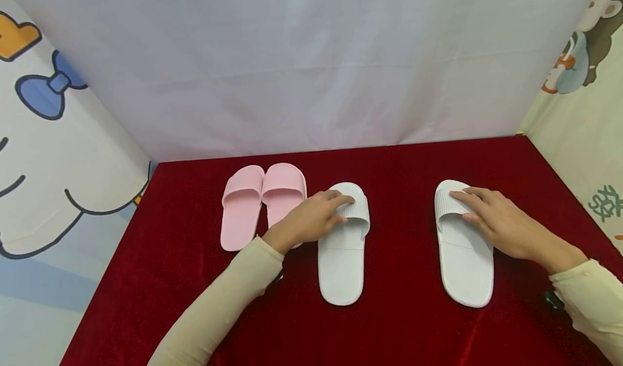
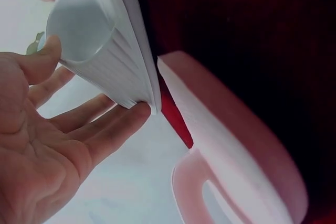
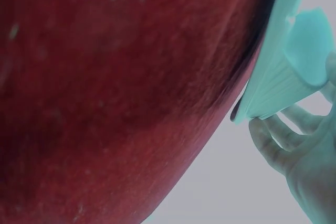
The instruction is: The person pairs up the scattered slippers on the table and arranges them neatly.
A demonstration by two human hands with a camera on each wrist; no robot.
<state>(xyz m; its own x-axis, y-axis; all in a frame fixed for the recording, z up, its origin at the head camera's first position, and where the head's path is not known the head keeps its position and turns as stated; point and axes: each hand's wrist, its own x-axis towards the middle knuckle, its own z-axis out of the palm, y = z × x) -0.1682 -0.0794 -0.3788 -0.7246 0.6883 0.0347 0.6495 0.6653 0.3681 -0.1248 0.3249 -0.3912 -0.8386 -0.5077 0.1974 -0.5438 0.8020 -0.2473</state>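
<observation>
Two white slide slippers lie apart on a red cloth, toes toward the back. My left hand [image 1: 311,217] is over the strap of the left white slipper [image 1: 342,274], index finger on top and thumb near the strap's opening. The left wrist view shows fingertips touching the side of this slipper's strap [image 2: 113,66], fingers fairly straight. My right hand [image 1: 503,223] reaches over the strap of the right white slipper [image 1: 466,268] from its right side. In the right wrist view, fingertips touch the edge of that slipper's strap [image 3: 281,87]; the thumb is partly cut off.
A pair of pink slippers [image 1: 240,220] lies side by side left of the white ones, partly behind my left forearm. The red cloth [image 1: 399,323] covers the surface. A white curtain [image 1: 311,85] hangs behind, with printed panels at both sides.
</observation>
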